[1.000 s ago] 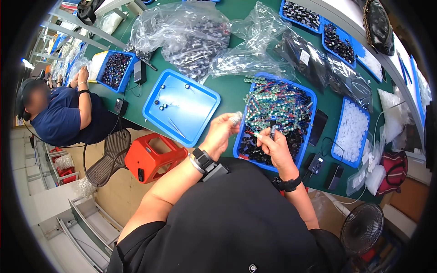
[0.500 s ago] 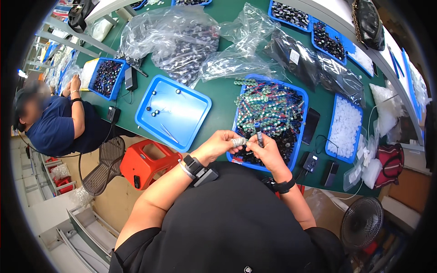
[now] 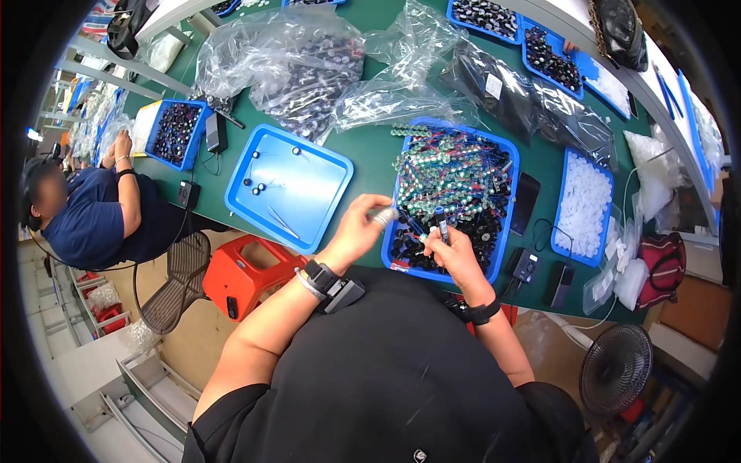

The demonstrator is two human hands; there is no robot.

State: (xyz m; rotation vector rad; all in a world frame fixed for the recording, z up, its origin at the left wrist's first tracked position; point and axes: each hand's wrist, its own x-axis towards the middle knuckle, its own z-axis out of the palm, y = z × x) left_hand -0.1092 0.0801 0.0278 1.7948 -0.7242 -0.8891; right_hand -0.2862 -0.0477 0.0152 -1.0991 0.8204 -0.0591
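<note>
My left hand is over the near left rim of a blue tray, its fingers bent and smeared by motion. A small pale grey-white cylindrical thing or wrap shows at its fingertips; I cannot tell whether it is held or worn. My right hand is closed over the tray's near part, with a dark marker pen with a blue end upright in it. At its fingertips is a small pale part, too small to name. The blue tray holds many greenish bead-like pieces with red and blue wires and black round parts.
Left of it is a blue tray with several small dark round parts. Clear plastic bags lie behind. A tray of white pieces, a phone and small black boxes are right. A co-worker sits far left beside a red stool.
My left hand has moved away from my right hand, to the left and up, with the pale thing at its fingertips. My right hand keeps the marker and has shifted slightly right.
</note>
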